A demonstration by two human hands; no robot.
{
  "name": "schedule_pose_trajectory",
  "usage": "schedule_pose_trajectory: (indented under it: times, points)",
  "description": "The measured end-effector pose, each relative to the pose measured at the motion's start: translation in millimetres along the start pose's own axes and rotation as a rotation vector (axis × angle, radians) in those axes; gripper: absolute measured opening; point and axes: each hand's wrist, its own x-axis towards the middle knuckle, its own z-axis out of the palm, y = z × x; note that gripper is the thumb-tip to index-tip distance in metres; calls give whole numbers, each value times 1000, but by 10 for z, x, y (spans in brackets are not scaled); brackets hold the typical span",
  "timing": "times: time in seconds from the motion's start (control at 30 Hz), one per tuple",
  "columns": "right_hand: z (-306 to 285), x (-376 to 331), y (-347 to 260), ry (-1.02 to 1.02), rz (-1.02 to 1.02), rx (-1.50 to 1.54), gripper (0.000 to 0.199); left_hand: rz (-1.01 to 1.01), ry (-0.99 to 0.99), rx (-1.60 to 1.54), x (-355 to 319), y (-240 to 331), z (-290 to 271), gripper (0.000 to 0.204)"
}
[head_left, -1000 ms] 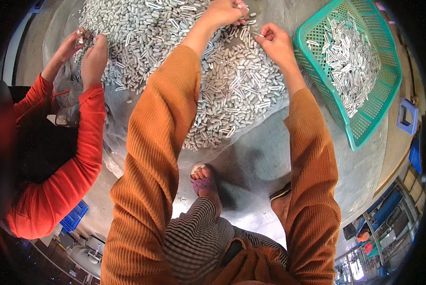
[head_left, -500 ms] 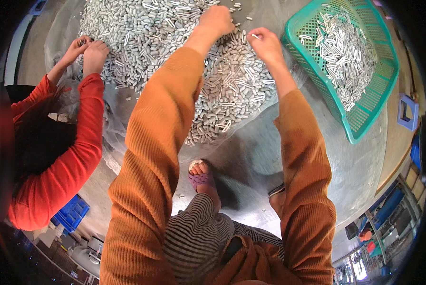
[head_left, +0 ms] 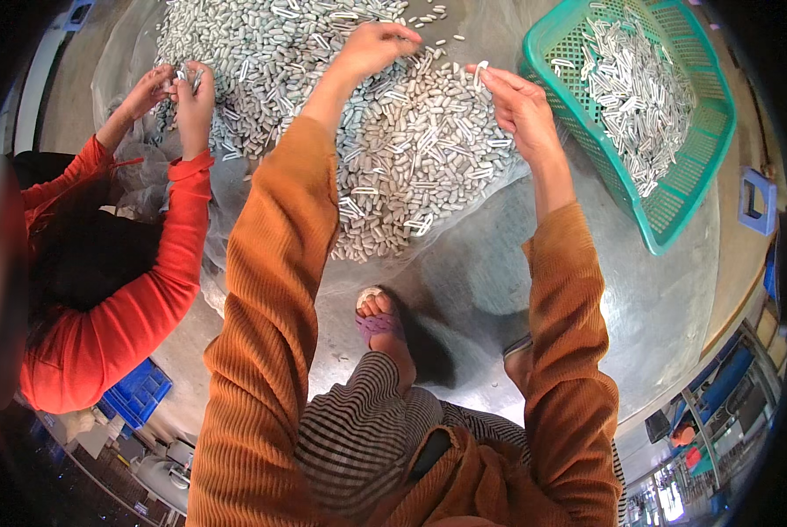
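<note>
A wide heap of small grey oval pieces, mixed with pale elongated loops, lies spread in front of me. Over its far part, my left hand hovers with fingers stretched to the right and nothing visible in them. At the heap's right edge, my right hand pinches a small white oval loop between thumb and fingertips. Further right stands a green plastic basket, perforated and tilted, with many similar pale loops inside.
At the left, a co-worker's red sleeve reaches toward the heap, both hands together over its left edge. Thin clear sheeting lies under the heap. A blue crate is at lower left, a lilac plastic stool at far right.
My left hand has drawn back left and its fingers have straightened. My right hand has shifted slightly right and nearer me, still pinching the loop. The co-worker's hands have moved slightly apart.
</note>
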Motion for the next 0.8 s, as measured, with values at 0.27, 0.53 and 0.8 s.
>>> schedule_pose_trajectory:
  times: [0.27,0.53,0.8]
  points:
    - [166,365,41,-24,12,151,27,-3,-15,925,-133,203,104,25]
    - [737,801,123,242,-11,-1237,36,-53,33,-145,-624,159,-332,16]
    - [145,2,1,-134,-54,412,28,-45,12,-670,-772,107,-488,17]
